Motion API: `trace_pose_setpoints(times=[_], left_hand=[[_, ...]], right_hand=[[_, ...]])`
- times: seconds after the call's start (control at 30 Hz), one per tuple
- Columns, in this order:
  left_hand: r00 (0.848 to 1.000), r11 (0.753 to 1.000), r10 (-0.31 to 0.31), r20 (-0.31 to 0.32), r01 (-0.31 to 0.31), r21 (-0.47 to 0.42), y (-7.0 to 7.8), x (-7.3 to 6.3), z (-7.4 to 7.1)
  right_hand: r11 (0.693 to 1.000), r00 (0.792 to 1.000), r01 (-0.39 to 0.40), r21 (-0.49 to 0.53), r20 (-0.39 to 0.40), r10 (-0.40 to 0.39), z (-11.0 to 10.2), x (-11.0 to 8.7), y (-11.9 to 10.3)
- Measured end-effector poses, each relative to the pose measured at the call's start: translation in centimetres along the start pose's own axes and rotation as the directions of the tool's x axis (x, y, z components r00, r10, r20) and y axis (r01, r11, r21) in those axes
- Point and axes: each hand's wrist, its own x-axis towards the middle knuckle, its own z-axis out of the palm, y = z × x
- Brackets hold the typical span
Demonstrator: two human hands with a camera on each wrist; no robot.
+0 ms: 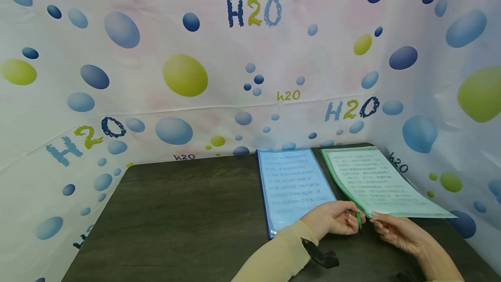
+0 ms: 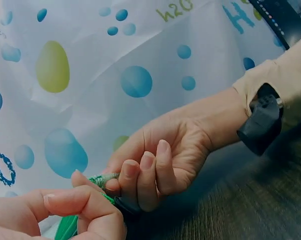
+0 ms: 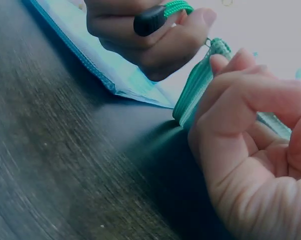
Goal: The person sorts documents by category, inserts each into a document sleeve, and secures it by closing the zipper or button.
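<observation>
A green zipper pouch with a printed sheet inside lies at the right of the table, its near edge raised. At its near left corner my left hand pinches the green cord zipper pull. The pull's black end sticks out from the fingers in the right wrist view. My right hand pinches the pouch's edge just right of that corner, palm turned up. In the left wrist view the two hands' fingertips are close together, and most of the pouch is hidden behind them.
A blue zipper pouch with a printed sheet lies left of the green one, partly under my left forearm. The dark wooden table stretches to the left. A white curtain with printed dots hangs behind and at both sides.
</observation>
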Motion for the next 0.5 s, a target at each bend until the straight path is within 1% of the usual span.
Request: trace_pose_setpoints(times=[0.13,0.27,0.5], left_hand=[[1.000,1.000,0.013,-0.019,-0.014,-0.027,-0.21,0.10,0.10],[1.000,0.999,0.024,-0.014,-0.025,-0.042,-0.21,0.09,0.08],[0.995,0.988,0.094,-0.018,-0.096,-0.120,0.60,0.04,-0.75]], right_hand=[[1.000,1.000,-0.018,0.010,0.019,0.018,-0.13,-0.10,0.07],[1.000,1.000,-0.012,0.001,0.012,0.012,-0.18,-0.29,0.04],[0.999,0.999,-0.031,-0.028,-0.007,0.031,0.24,-0.73,-0.04]])
